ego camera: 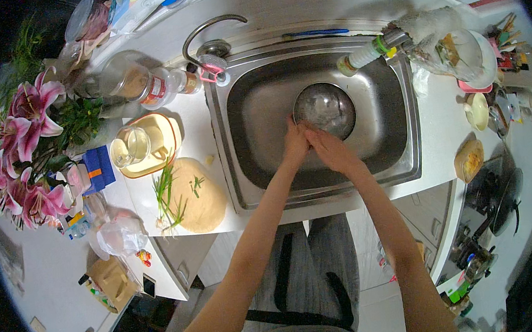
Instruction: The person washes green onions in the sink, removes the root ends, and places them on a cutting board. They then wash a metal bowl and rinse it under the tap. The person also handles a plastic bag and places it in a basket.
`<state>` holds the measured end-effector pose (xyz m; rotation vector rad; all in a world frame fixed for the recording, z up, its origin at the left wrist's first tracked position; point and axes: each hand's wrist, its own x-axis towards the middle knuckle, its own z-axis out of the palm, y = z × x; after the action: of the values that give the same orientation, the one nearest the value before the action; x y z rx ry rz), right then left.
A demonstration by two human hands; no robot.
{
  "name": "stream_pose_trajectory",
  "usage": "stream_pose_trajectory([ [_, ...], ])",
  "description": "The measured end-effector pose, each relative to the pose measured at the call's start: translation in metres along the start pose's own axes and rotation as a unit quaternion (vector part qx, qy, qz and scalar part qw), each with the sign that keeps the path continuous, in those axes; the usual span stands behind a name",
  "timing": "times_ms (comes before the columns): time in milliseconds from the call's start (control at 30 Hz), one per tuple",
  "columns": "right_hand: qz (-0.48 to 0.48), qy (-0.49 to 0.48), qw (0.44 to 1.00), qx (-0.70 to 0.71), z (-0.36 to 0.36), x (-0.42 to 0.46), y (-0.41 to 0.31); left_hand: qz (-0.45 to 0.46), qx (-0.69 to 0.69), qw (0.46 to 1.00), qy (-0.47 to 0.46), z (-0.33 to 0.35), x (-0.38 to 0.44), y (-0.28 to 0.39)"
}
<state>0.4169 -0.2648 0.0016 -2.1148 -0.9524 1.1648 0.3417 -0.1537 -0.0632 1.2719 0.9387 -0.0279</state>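
A round stainless steel bowl point(330, 108) sits inside the metal sink basin point(259, 90). My left hand point(296, 140) is at the bowl's near left rim. Close against it, my right hand point(333, 149) reaches to the same stretch of rim, its fingers meeting the left ones. Most of the fingertips are hidden, so whether either hand grips the bowl or something small cannot be told. Left of the sink, green scallions point(168, 198) lie partly over a wooden cutting board point(202, 200), with a few cut pieces point(196, 185) on the board.
A curved faucet point(188, 37) rises behind the sink's left corner. At the back right, a ribbed hose point(363, 58) overhangs the basin. A cream tray point(167, 122) holds glass cups point(136, 141). Pink lilies point(28, 111) stand far left; a food dish point(469, 160) lies right.
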Motion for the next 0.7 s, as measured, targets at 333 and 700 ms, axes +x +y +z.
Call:
stream_pose_trajectory([
  [333,0.063,0.243,0.910,-0.331,0.025,0.043,0.063,-0.007,0.007,1.000,0.030,-0.002,0.000,0.007],
  [700,-0.022,0.278,0.956,0.089,0.021,-0.007,0.014,0.042,-0.053,0.997,0.042,0.001,0.024,-0.051],
])
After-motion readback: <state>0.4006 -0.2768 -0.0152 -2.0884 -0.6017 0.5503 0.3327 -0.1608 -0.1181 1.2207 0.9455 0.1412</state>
